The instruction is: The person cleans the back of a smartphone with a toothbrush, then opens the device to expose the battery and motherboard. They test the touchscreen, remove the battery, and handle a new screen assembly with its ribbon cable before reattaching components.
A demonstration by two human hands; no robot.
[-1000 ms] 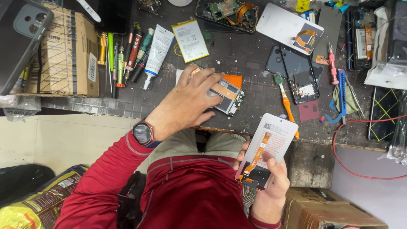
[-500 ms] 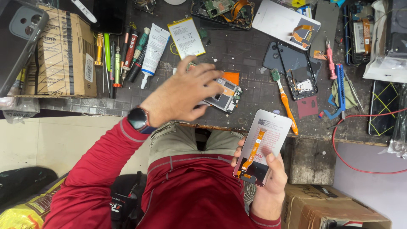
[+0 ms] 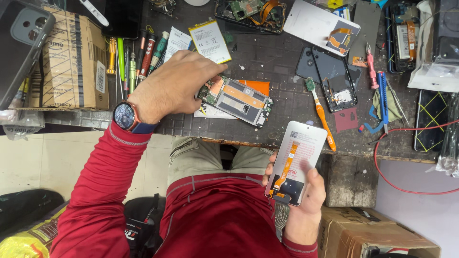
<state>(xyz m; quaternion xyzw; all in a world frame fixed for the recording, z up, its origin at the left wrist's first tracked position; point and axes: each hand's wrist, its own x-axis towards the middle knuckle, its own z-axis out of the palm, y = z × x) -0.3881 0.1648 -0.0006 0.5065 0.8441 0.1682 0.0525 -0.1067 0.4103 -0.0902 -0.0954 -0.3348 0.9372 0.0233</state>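
Two hands busy: my left hand (image 3: 174, 86) grips the opened phone (image 3: 236, 99) on the bench, my right hand (image 3: 306, 196) clasps the unfitted replacement screen (image 3: 297, 160).

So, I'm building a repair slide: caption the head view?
Left hand steadies an opened phone on the workbench; right hand holds a replacement screen.

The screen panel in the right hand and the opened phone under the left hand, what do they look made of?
Screen panel: likely glass backed with matte white film, orange flex ribbon running down it. Opened phone: seemingly grey metal shielding on a plastic frame, with green circuit board exposed beside the left hand.
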